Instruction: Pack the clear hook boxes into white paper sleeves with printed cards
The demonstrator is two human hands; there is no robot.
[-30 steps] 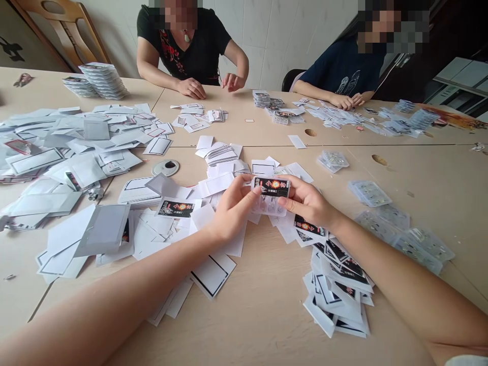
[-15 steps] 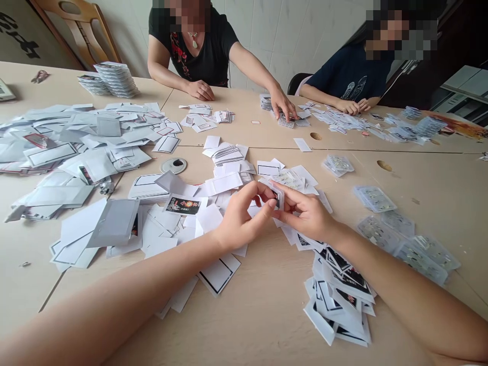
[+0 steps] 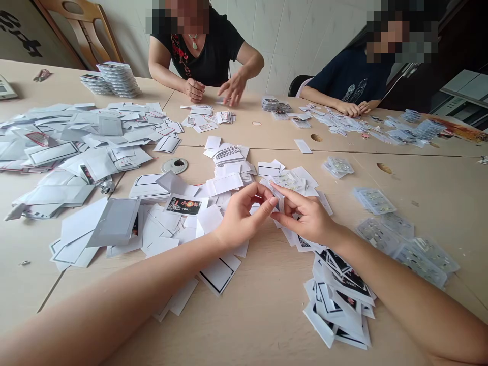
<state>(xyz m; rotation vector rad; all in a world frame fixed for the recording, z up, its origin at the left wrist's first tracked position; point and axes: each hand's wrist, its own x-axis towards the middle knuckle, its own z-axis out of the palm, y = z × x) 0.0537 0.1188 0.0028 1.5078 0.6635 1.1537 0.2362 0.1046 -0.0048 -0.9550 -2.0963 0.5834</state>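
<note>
Over the middle of the table, my left hand [image 3: 246, 211] and my right hand [image 3: 307, 213] hold a small clear plastic packet [image 3: 279, 199] between them. The fingers of both hands are closed on its edges and partly hide it. White paper cards [image 3: 223, 183] lie loosely around and beyond my hands. Under my right forearm spreads a heap of black-and-white printed packets [image 3: 339, 300]. A black printed card [image 3: 185, 205] lies face up left of my left hand.
Clear plastic boxes [image 3: 375, 200] lie at the right. A large heap of white envelopes [image 3: 76, 132] covers the left. Stacked boxes [image 3: 118, 80] stand at the back left. Across the table [image 3: 263, 325] sit a person in black [image 3: 213, 51] and another in dark blue [image 3: 343, 76].
The packet between my hands has turned, and its dark print no longer shows. The person in black has drawn one hand back from the small box stack towards their other hand.
</note>
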